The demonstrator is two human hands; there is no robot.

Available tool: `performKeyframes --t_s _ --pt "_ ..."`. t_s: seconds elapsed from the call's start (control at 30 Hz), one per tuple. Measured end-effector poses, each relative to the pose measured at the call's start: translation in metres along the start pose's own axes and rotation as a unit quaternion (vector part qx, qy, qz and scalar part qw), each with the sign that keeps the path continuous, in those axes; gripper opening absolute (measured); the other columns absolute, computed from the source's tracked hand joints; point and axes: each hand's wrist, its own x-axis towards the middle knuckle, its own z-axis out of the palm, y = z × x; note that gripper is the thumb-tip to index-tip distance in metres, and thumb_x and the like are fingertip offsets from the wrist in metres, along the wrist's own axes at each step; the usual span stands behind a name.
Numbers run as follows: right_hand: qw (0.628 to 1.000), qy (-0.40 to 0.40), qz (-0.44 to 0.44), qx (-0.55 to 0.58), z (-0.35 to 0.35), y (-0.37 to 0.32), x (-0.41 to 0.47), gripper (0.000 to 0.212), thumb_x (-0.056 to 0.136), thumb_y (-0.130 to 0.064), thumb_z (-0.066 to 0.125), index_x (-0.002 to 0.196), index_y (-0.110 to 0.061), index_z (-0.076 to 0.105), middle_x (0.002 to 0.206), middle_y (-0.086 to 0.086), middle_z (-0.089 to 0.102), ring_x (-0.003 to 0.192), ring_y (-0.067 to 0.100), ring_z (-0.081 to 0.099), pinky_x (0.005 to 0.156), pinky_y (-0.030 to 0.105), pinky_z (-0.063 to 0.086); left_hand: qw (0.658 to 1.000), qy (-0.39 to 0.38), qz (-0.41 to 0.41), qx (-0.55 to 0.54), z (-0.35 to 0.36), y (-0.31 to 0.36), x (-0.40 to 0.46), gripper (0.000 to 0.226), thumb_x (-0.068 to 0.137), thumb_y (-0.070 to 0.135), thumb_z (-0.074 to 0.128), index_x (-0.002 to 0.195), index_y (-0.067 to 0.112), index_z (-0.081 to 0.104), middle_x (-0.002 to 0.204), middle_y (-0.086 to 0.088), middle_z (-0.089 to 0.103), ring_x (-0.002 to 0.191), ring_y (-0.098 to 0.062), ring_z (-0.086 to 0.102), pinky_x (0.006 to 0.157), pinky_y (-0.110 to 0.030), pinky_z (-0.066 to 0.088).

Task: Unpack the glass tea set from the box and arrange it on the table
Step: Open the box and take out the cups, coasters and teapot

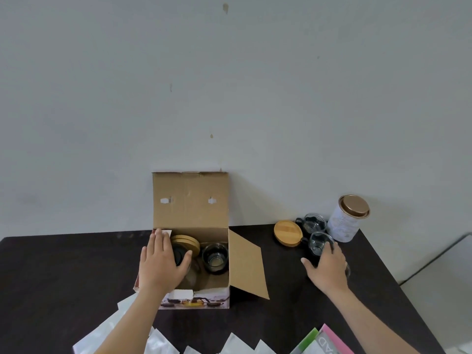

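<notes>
Your hands: one in the box, one on a cup at right.

L→R: your left hand (pixel 161 261) reaches into the open cardboard box (pixel 245 267), fingers straight, thumb vs a dark round lid (pixel 180 254); wooden coasters (pixel 187 241) behind it, one glass cup (pixel 215 255) inside at right. Wooden lid (pixel 287 232) & 2 cups (pixel 313 223) on the dark table (pixel 51 264). Your right hand (pixel 325 265) curls round a near cup (pixel 320 242). Tin can (pixel 346 218) far right.
</notes>
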Motion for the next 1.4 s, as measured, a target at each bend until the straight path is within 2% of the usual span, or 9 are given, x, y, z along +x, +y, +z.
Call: performKeyframes --t_s 0.1,0.2,0.3,0.4,0.57,0.8,1.0,1.2,1.4 --pt "0.984 -0.015 -0.124 0.124 0.001 -0.054 -0.032 0.066 0.088 -0.034 0.064 0.141 -0.003 0.039 0.15 0.015 0.033 0.142 0.026 0.025 0.114 0.034 0.026 1.0 -0.005 0.002 0.006 -0.001 -0.001 0.0 0.098 0.077 0.074 0.009 0.148 0.007 0.022 0.157 -0.012 0.021 0.146 -0.027 0.014 0.115 -0.044 0.02" --pt "0.95 -0.044 -0.227 0.209 -0.002 -0.114 -0.061 0.057 0.09 -0.03 0.062 0.14 -0.01 0.044 0.141 0.003 0.044 0.133 0.013 0.039 0.106 0.018 0.028 1.0 0.0 0.0 0.006 -0.001 0.0 -0.001 0.098 0.077 0.073 0.009 0.148 0.007 0.023 0.157 -0.012 0.022 0.146 -0.027 0.015 0.115 -0.044 0.021" --pt "0.925 -0.118 -0.275 0.232 0.002 -0.166 -0.075 0.06 0.09 -0.033 0.062 0.143 -0.016 0.04 0.14 -0.003 0.047 0.128 0.009 0.045 0.101 0.016 0.034 1.0 0.002 -0.004 -0.006 -0.001 0.001 -0.001 0.098 0.078 0.073 0.014 0.147 0.005 0.025 0.156 -0.013 0.024 0.145 -0.028 0.018 0.114 -0.045 0.023" --pt "0.925 -0.201 -0.269 0.179 0.012 -0.209 -0.074 0.058 0.091 -0.029 0.06 0.142 -0.014 0.037 0.144 0.003 0.042 0.132 0.018 0.042 0.106 0.027 0.037 1.0 0.001 -0.006 -0.009 0.0 0.002 -0.001 0.097 0.078 0.073 0.015 0.148 0.006 0.025 0.156 -0.012 0.024 0.145 -0.027 0.018 0.114 -0.045 0.023" --pt "0.931 -0.277 -0.228 -0.068 0.042 -0.243 -0.061 0.065 0.083 -0.006 0.066 0.139 0.001 0.035 0.141 0.022 0.036 0.126 0.035 0.043 0.101 0.036 0.044 1.0 0.006 -0.005 -0.015 0.0 0.001 -0.001 0.097 0.078 0.073 0.014 0.149 0.007 0.023 0.156 -0.012 0.022 0.146 -0.027 0.016 0.115 -0.043 0.021" --pt "0.922 -0.254 -0.226 -0.185 0.064 -0.25 -0.053 0.077 0.075 -0.009 0.074 0.138 0.0 0.031 0.138 0.026 0.033 0.126 0.038 0.04 0.101 0.038 0.044 1.0 0.011 -0.004 -0.02 0.002 0.0 -0.001 0.094 0.08 0.072 0.021 0.147 0.006 0.027 0.155 -0.013 0.026 0.145 -0.028 0.02 0.113 -0.044 0.024" --pt "0.925 -0.228 -0.258 -0.158 0.06 -0.249 -0.053 0.073 0.07 -0.011 0.079 0.131 -0.005 0.037 0.131 0.022 0.04 0.122 0.036 0.038 0.094 0.038 0.049 1.0 0.014 -0.006 -0.021 0.003 0.0 -0.001 0.092 0.08 0.07 0.025 0.144 0.004 0.034 0.151 -0.015 0.034 0.142 -0.03 0.028 0.11 -0.046 0.029" --pt "0.921 -0.183 -0.311 -0.148 0.022 -0.247 -0.061 0.071 0.069 -0.023 0.08 0.125 -0.003 0.042 0.125 0.017 0.046 0.115 0.031 0.042 0.089 0.035 0.048 1.0 0.014 -0.004 -0.011 0.003 -0.001 0.0 0.095 0.079 0.072 0.019 0.146 0.006 0.029 0.154 -0.013 0.028 0.144 -0.028 0.022 0.113 -0.044 0.025" --pt "0.936 -0.17 -0.307 -0.035 -0.033 -0.214 -0.068 0.068 0.065 -0.041 0.076 0.12 -0.014 0.046 0.12 0.003 0.042 0.112 0.024 0.04 0.079 0.031 0.048 1.0 0.015 0.001 -0.013 0.002 -0.001 0.0 0.097 0.078 0.074 0.013 0.148 0.007 0.026 0.155 -0.012 0.025 0.145 -0.028 0.019 0.114 -0.044 0.023"
